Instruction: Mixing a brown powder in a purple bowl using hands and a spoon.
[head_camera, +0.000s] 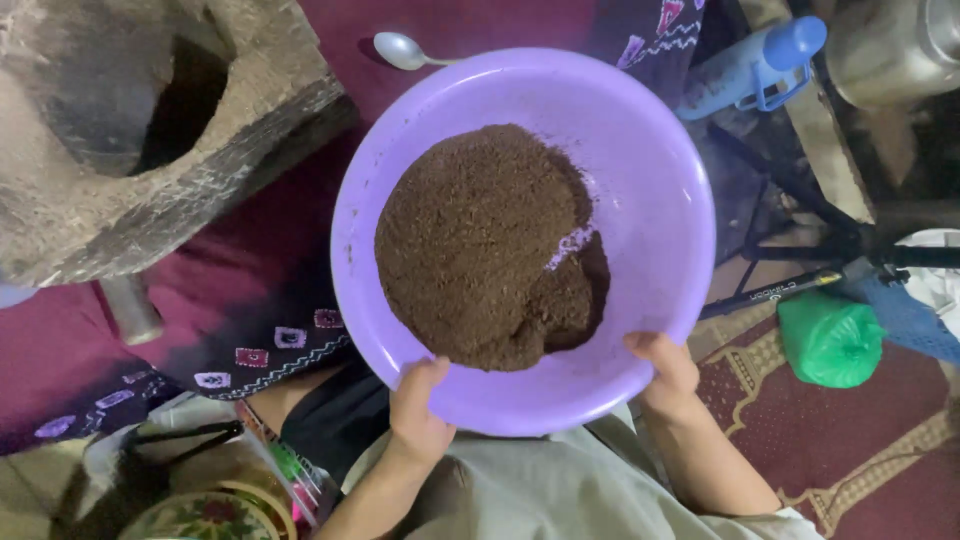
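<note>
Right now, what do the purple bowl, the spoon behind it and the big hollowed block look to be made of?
The purple bowl, held at its near rim by the left hand and right hand, looks like smooth, glossy moulded plastic. The spoon looks like polished metal, bright and reflective. The hollowed block looks like rough, grey weathered wood or stone; I cannot tell which.

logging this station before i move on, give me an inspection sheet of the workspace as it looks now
surface: maroon cloth with embroidered trim; patterned red rug at right.
job's things: purple plastic basin, tilted toward the person, holding a heap of dark brown powder.
clutter: metal spoon beyond the basin; green plastic bag; blue bottle; floral tin.
hands: left hand and right hand each grip the basin's near rim, thumbs inside.
cables: nothing seen.
surroundings: stone mortar at upper left; black tripod legs; metal pot at upper right.
</note>
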